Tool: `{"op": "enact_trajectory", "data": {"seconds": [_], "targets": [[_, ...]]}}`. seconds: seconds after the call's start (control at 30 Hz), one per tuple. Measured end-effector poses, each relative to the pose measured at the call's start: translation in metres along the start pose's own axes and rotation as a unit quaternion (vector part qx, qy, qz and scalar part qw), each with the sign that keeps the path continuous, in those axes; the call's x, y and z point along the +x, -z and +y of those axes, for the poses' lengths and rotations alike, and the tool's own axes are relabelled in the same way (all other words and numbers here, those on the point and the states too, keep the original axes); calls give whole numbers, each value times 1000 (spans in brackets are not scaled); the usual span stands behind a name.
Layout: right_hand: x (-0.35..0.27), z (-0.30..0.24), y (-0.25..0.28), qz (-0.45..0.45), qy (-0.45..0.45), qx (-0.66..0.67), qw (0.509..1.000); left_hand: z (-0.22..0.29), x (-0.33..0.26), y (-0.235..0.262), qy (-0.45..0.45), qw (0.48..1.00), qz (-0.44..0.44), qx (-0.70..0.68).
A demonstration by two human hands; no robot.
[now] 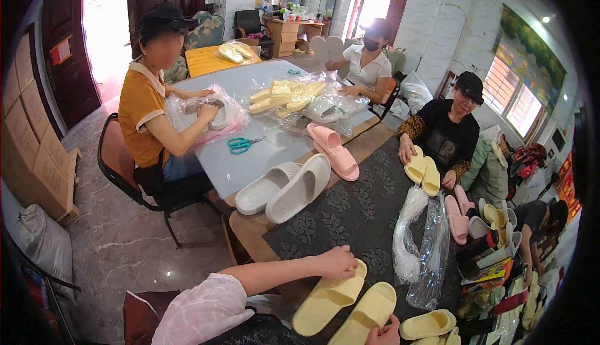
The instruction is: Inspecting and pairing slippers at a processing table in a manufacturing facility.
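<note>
A pair of pale yellow slippers lies before me at the lower edge on a dark leaf-patterned cloth [312, 226]. My left hand [339, 262] is closed at the toe of the left yellow slipper [322, 304], its fingertips partly hidden. At the right yellow slipper [369, 314], my right hand [384, 333] grips the outer side, cut off by the picture's edge. More yellow slippers [428, 324] sit just right of that hand. Beyond my left hand rest a light grey pair of slippers [284, 185] and a pink pair [333, 151].
A bundle of white strands [408, 235] and clear plastic bags [431, 251] lie right of centre. Green-handled scissors [244, 145] and bagged yellow slippers [287, 97] are on the grey table [228, 173]. Several co-workers sit around, one handling yellow slippers [422, 170]. Slippers crowd the right side.
</note>
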State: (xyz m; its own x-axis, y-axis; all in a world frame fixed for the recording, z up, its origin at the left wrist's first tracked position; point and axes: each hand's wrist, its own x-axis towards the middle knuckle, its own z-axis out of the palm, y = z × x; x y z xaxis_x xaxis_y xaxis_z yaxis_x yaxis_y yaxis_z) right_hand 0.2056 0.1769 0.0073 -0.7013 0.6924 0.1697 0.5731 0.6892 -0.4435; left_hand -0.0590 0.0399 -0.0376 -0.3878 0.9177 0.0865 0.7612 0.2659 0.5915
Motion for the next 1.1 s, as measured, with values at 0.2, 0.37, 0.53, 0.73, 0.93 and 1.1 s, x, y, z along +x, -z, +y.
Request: {"op": "enact_trajectory", "data": {"seconds": [0.2, 0.37, 0.53, 0.73, 0.93, 1.1], "targets": [[-4, -6, -7, -87, -45, 14, 995, -1, 21, -8, 3, 996, -76, 41], [-1, -9, 1, -124, -42, 17, 991, 1, 28, -9, 22, 995, -91, -27], [31, -12, 10, -21, 99, 151, 983, 3, 35, -26, -8, 998, -59, -4], [93, -14, -43, -71, 129, 183, 972, 10, 28, -47, -1, 995, 60, 85], [121, -31, -75, -214, 147, 118, 958, 8, 17, -46, -22, 992, 120, -27], [123, -20, -85, -201, 141, 94, 965, 12, 16, -46, -23, 988, 148, -25]]}}
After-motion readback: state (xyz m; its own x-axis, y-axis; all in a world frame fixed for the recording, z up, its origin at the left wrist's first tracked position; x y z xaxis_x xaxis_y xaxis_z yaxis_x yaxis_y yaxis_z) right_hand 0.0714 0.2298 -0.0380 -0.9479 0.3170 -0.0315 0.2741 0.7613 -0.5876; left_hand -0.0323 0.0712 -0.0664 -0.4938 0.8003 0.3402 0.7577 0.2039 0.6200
